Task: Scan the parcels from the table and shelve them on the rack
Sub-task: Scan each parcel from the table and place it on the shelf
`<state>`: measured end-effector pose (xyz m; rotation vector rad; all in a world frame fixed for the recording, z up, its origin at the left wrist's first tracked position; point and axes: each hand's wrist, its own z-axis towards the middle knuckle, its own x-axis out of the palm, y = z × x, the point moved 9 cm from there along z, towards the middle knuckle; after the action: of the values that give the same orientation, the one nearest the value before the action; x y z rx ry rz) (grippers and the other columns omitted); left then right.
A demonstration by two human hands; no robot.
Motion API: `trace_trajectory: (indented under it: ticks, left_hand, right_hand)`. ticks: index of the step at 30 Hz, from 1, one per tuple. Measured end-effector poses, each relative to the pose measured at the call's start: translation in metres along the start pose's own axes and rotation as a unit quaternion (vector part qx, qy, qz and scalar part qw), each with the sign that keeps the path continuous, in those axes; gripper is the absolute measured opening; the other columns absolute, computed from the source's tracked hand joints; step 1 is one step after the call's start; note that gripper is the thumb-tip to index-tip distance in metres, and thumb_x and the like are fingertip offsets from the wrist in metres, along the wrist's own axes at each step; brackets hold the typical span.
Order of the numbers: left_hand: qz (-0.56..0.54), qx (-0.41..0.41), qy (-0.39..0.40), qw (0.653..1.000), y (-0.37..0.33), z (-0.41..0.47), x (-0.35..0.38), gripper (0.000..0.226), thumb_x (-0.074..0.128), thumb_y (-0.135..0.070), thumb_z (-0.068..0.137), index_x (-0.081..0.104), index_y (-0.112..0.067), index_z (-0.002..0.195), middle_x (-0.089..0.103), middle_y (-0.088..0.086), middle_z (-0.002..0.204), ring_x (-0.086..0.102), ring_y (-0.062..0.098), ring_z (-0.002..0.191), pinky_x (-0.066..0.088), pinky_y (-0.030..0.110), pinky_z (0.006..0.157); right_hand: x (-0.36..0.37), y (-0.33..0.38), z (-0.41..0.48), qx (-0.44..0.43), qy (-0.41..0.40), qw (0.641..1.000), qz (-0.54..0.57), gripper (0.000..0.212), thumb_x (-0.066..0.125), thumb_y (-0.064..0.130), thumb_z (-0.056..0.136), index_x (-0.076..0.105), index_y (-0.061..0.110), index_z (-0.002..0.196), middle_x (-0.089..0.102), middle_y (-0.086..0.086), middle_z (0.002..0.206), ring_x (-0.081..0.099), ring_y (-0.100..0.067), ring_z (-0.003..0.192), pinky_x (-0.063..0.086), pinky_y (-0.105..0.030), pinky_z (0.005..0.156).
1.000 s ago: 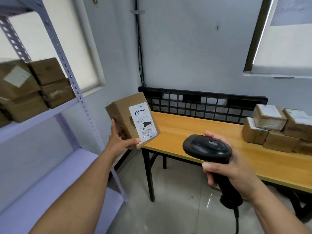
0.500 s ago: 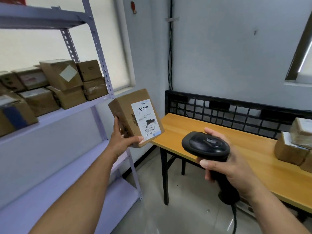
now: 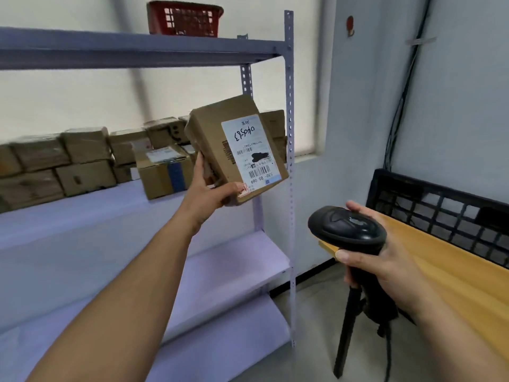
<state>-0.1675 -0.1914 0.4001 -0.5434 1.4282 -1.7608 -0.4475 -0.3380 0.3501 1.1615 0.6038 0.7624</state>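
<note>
My left hand [image 3: 210, 190] grips a brown cardboard parcel [image 3: 212, 133] from below, tilted, with its white barcode label [image 3: 249, 153] facing me. It is held up in front of the rack's [image 3: 289, 106] middle shelf [image 3: 82, 213], near the right post. My right hand [image 3: 385, 260] holds a black handheld barcode scanner [image 3: 347, 227] by its grip, lower right, over the corner of the wooden table [image 3: 451, 271]. The scanner is apart from the parcel.
Several brown parcels [image 3: 82, 158] sit along the middle shelf, stacked two high. A red basket [image 3: 184, 19] stands on the top shelf. Lower shelves [image 3: 225, 271] are bare. A black plastic pallet [image 3: 440, 210] leans behind the table. Cables [image 3: 405, 92] run down the wall.
The view has swung left toward the rack. My left hand has carried the parcel up and closer to the middle shelf. The scanner hand keeps its pose.
</note>
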Motion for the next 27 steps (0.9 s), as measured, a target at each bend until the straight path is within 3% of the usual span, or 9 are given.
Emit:
trace_trajectory:
  ticks: [4, 7, 10, 14, 18, 21, 23, 25, 27]
  left_hand:
    - [-0.008, -0.002, -0.049, 0.999, -0.017, 0.026, -0.052, 0.077, 0.076, -0.018, 0.082, 0.031, -0.039, 0.141, 0.062, -0.004, 0.124, 0.067, 0.016, 0.103, 0.058, 0.031, 0.068]
    - [-0.014, -0.023, -0.072, 0.997, -0.024, 0.051, -0.083, 0.061, 0.072, -0.021, 0.086, 0.035, -0.039, 0.131, 0.064, -0.002, 0.123, 0.069, 0.014, 0.093, 0.057, 0.027, 0.059]
    - [0.008, -0.047, -0.075, 0.996, -0.031, 0.076, -0.105, 0.060, 0.073, -0.033, 0.084, 0.035, -0.039, 0.129, 0.061, 0.000, 0.126, 0.066, 0.024, 0.103, 0.058, 0.031, 0.064]
    - [0.032, -0.106, -0.059, 0.992, -0.030, 0.109, -0.122, 0.062, 0.070, -0.049, 0.082, 0.041, -0.031, 0.133, 0.060, 0.010, 0.121, 0.065, 0.031, 0.102, 0.057, 0.042, 0.083]
    - [0.036, -0.158, -0.039, 0.986, -0.024, 0.136, -0.125, 0.036, 0.061, -0.051, 0.087, 0.054, -0.024, 0.109, 0.059, 0.009, 0.097, 0.060, 0.024, 0.094, 0.055, 0.036, 0.079]
    - [0.046, -0.158, -0.039, 0.986, -0.020, 0.154, -0.127, 0.049, 0.057, -0.056, 0.088, 0.054, -0.018, 0.117, 0.055, 0.008, 0.089, 0.059, 0.028, 0.099, 0.055, 0.037, 0.070]
    - [0.058, -0.155, -0.052, 0.985, -0.017, 0.164, -0.131, 0.062, 0.052, -0.062, 0.089, 0.054, -0.013, 0.126, 0.059, 0.011, 0.097, 0.059, 0.030, 0.103, 0.056, 0.037, 0.069]
    - [0.084, -0.136, -0.068, 0.985, -0.013, 0.173, -0.135, 0.071, 0.043, -0.068, 0.091, 0.049, -0.013, 0.136, 0.060, 0.013, 0.120, 0.057, 0.030, 0.109, 0.054, 0.044, 0.086]
    - [0.145, -0.095, -0.054, 0.983, -0.012, 0.179, -0.132, 0.081, 0.043, -0.076, 0.085, 0.035, -0.023, 0.146, 0.049, 0.010, 0.143, 0.049, 0.030, 0.123, 0.043, 0.049, 0.104]
  right_hand:
    - [0.037, -0.001, 0.041, -0.005, 0.023, 1.000, 0.012, 0.085, 0.077, 0.003, 0.062, 0.048, 0.030, 0.137, 0.072, -0.010, 0.095, 0.055, -0.038, 0.047, 0.049, -0.035, 0.041]
    - [0.059, -0.003, 0.070, -0.006, 0.034, 0.999, 0.015, 0.081, 0.078, -0.001, 0.066, 0.051, 0.035, 0.133, 0.070, -0.016, 0.090, 0.056, -0.036, 0.047, 0.049, -0.035, 0.043]
    - [0.078, -0.005, 0.095, -0.005, 0.041, 0.999, 0.013, 0.082, 0.078, -0.005, 0.068, 0.051, 0.038, 0.133, 0.070, -0.013, 0.090, 0.056, -0.035, 0.047, 0.051, -0.039, 0.046]
    - [0.099, -0.006, 0.120, -0.007, 0.044, 0.999, 0.020, 0.083, 0.078, -0.005, 0.068, 0.051, 0.042, 0.132, 0.071, -0.011, 0.099, 0.057, -0.037, 0.049, 0.050, -0.040, 0.049]
    - [0.109, -0.012, 0.141, -0.005, 0.031, 0.999, 0.021, 0.083, 0.078, -0.007, 0.069, 0.052, 0.043, 0.131, 0.069, -0.011, 0.102, 0.058, -0.037, 0.050, 0.051, -0.041, 0.050]
    - [0.114, -0.016, 0.151, -0.004, 0.021, 1.000, 0.009, 0.083, 0.076, -0.010, 0.072, 0.051, 0.043, 0.131, 0.071, -0.007, 0.099, 0.059, -0.036, 0.050, 0.053, -0.044, 0.051]
    - [0.119, -0.018, 0.157, -0.004, 0.018, 1.000, -0.002, 0.083, 0.076, -0.010, 0.073, 0.050, 0.043, 0.132, 0.071, -0.006, 0.098, 0.060, -0.035, 0.051, 0.054, -0.045, 0.052]
    - [0.123, -0.021, 0.162, -0.002, 0.013, 1.000, -0.002, 0.083, 0.076, -0.008, 0.072, 0.050, 0.043, 0.132, 0.071, -0.008, 0.098, 0.060, -0.035, 0.051, 0.054, -0.045, 0.053]
    - [0.125, -0.024, 0.165, 0.000, 0.009, 1.000, -0.001, 0.082, 0.077, -0.007, 0.071, 0.050, 0.042, 0.132, 0.070, -0.013, 0.098, 0.060, -0.035, 0.051, 0.054, -0.045, 0.053]
